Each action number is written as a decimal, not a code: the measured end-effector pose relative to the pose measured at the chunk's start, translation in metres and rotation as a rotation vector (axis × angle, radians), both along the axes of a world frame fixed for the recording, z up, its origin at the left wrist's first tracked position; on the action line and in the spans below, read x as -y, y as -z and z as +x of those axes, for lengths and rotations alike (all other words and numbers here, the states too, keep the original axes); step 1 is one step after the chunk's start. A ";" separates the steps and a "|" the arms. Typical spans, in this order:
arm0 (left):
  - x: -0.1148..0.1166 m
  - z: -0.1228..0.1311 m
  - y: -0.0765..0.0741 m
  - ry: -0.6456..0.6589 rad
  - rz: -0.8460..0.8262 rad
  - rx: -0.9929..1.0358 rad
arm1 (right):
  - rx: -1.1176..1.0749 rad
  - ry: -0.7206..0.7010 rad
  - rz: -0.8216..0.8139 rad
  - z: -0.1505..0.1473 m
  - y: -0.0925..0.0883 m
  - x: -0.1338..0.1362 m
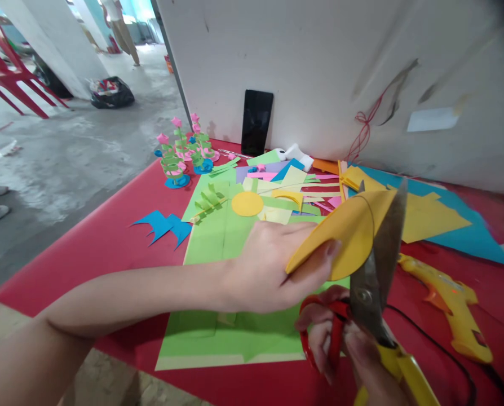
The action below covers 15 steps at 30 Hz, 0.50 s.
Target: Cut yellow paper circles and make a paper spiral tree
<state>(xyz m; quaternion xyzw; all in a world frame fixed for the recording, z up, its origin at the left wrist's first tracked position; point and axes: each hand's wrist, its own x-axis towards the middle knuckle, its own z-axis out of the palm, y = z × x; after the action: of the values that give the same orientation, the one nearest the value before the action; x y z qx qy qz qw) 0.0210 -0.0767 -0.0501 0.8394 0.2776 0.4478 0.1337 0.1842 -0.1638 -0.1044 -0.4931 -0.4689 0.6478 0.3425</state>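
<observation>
My left hand (273,265) pinches a piece of yellow-orange paper (345,231) with a curved pencil line on it, held up over the table. My right hand (340,344) grips scissors (376,270) with red and yellow handles; their blades are open around the paper's right edge. Below both hands lies a large green sheet (230,332) on the red table (104,242).
A yellow glue gun (450,304) with a black cord lies at the right. Yellow and blue sheets (459,225), a yellow paper circle (247,203), coloured strips, blue cut-outs (163,225) and green paper spirals with pink flowers (182,152) cover the table. A black phone (256,121) leans against the white wall.
</observation>
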 end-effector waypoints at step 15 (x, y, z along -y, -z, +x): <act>0.000 0.000 0.001 -0.021 -0.078 -0.007 | -0.031 0.158 0.019 -0.004 -0.003 0.005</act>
<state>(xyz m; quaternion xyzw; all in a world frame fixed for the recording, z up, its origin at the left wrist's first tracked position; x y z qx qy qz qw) 0.0215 -0.0765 -0.0515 0.8322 0.3039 0.4350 0.1608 0.1804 -0.1685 -0.1016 -0.5153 -0.4293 0.6218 0.4044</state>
